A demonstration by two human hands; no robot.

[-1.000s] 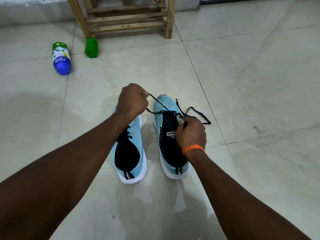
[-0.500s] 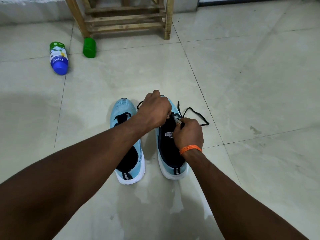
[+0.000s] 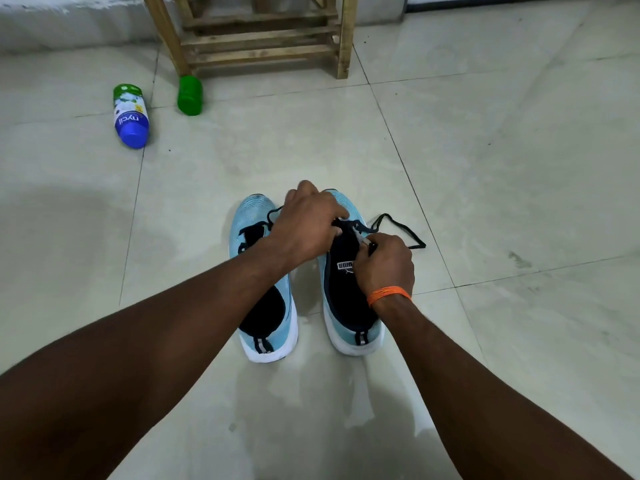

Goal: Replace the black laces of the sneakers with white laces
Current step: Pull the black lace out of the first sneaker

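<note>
Black lace (image 3: 403,228), a thin woven cord, sits partly threaded in the right-side sneaker (image 3: 353,327), a light-blue knit shoe with a white sole standing on the pale tiled floor (image 3: 502,150). One loop of it trails onto the tiles just right of the shoe.

Left hand (image 3: 306,225): grip closed, fingers curled down over the lacing, with a strand of the lace emerging from beneath it. Right hand (image 3: 388,263): grip closed, pinching the shoe's upper beside the black tongue. What lies between its fingertips cannot be told.

Risks, as judged:
- A pull against a crossed strand would cinch the lace rather than free it.
- The loose loop could knot or snag at an eyelet.
- A hard tug could drag the shoe if the right hand slips.

Both hands hide the eyelets, so the threading is unverified.

Surroundings: the matching left-side sneaker (image 3: 258,220), laced in black, stands just beside the first, apart from it, and the left forearm crosses over it. A blue-capped white bottle (image 3: 131,116) and a green plastic container (image 3: 189,95) lie well apart, near a wooden slatted stool (image 3: 263,43). No white laces are in view.
</note>
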